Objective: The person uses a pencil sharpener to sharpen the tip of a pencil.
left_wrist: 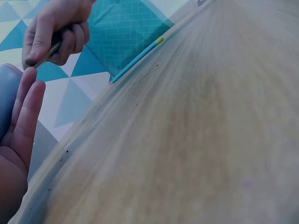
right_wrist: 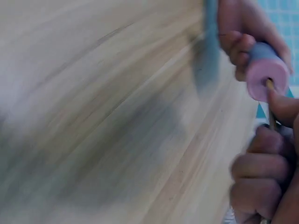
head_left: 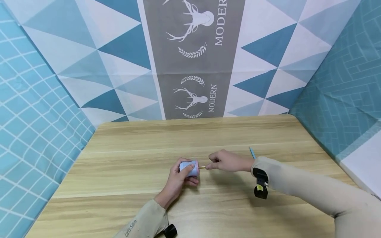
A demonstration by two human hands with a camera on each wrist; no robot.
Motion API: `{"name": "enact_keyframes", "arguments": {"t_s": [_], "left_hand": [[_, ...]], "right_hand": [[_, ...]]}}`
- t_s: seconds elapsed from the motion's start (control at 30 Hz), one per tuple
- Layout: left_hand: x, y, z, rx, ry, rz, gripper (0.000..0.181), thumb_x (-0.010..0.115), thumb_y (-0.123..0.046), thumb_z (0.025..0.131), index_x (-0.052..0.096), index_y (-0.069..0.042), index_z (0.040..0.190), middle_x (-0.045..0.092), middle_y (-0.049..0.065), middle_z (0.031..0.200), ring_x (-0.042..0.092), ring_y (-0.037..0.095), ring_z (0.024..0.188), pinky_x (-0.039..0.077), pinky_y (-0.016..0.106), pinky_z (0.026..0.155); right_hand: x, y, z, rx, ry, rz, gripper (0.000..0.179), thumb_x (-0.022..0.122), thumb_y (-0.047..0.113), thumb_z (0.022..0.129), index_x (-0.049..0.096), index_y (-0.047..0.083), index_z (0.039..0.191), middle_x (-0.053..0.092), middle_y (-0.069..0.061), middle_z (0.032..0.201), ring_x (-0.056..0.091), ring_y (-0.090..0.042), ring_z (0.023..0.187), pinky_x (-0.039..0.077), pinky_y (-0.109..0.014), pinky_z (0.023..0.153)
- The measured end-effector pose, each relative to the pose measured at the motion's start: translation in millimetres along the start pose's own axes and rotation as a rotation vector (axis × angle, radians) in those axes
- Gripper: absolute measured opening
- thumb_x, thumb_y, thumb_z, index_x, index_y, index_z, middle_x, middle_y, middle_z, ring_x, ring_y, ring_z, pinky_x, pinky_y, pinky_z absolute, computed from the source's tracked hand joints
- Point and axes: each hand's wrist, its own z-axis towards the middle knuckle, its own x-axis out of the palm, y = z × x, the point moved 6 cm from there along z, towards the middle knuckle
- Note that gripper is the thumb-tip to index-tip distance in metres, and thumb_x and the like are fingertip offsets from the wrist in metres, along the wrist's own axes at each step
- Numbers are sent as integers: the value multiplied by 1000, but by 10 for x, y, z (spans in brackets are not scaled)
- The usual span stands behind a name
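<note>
My left hand (head_left: 175, 181) grips a light-blue pencil sharpener (head_left: 188, 168) with a pink end, its thumb across the side. Wooden-coloured and slim, a pencil (head_left: 202, 167) reaches into the hole in that pink end, which faces right. My right hand (head_left: 228, 161) pinches the pencil just outside the sharpener, the other fingers curled round its shaft. In the right wrist view the pencil (right_wrist: 272, 116) enters the round pink face (right_wrist: 261, 84) of the sharpener. The pencil's tip is hidden inside.
A blue pencil (head_left: 252, 152) lies on the wooden table (head_left: 134, 148) beyond my right wrist; its yellowish end shows in the left wrist view. Patterned cloth walls (head_left: 119, 59) stand behind and along both sides. At the far right is a white surface (head_left: 364, 165).
</note>
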Motion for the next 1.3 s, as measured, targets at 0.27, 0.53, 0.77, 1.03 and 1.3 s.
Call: {"name": "enact_keyframes", "arguments": {"t_s": [0.27, 0.53, 0.77, 1.03, 1.3], "left_hand": [[49, -33, -14, 35, 86, 35, 35, 59, -11, 99, 44, 9, 123, 65, 12, 84, 70, 19, 58, 62, 34, 55], [48, -15, -11, 14, 79, 61, 31, 62, -11, 98, 49, 6, 120, 64, 13, 81, 69, 19, 56, 62, 33, 55], [6, -8, -2, -8, 21, 17, 32, 61, -14, 98, 48, 5, 120, 63, 14, 79, 68, 19, 54, 61, 33, 52], [-31, 2, 1, -26, -33, -43, 20, 60, -17, 98, 53, -6, 113, 64, 14, 80, 67, 17, 53, 61, 33, 52], [-15, 14, -10, -23, -25, -68, 12, 58, -17, 99, 56, -13, 110, 65, 12, 79, 66, 16, 53, 61, 32, 52]], "right_hand": [[76, -242, -49, 437, 298, 449, 45, 60, 32, 99, 34, 16, 66, 25, 4, 51, 16, -7, 41, 10, -21, 37], [84, -221, -132, 291, 226, 311, 40, 59, 32, 101, 39, 15, 70, 31, 5, 53, 22, -8, 43, 18, -21, 39], [-96, 12, -393, -121, -77, -292, 11, 60, 14, 101, 58, 14, 89, 54, 8, 73, 47, -2, 62, 44, -22, 54], [-4, 127, -544, -558, -415, -1064, 30, 28, 19, 111, 52, 7, 98, 57, 1, 74, 50, -11, 54, 41, -18, 45], [91, 204, -478, -778, -558, -1169, 38, 26, 24, 112, 49, 11, 84, 43, 6, 54, 27, -6, 43, 24, -17, 37]]}}
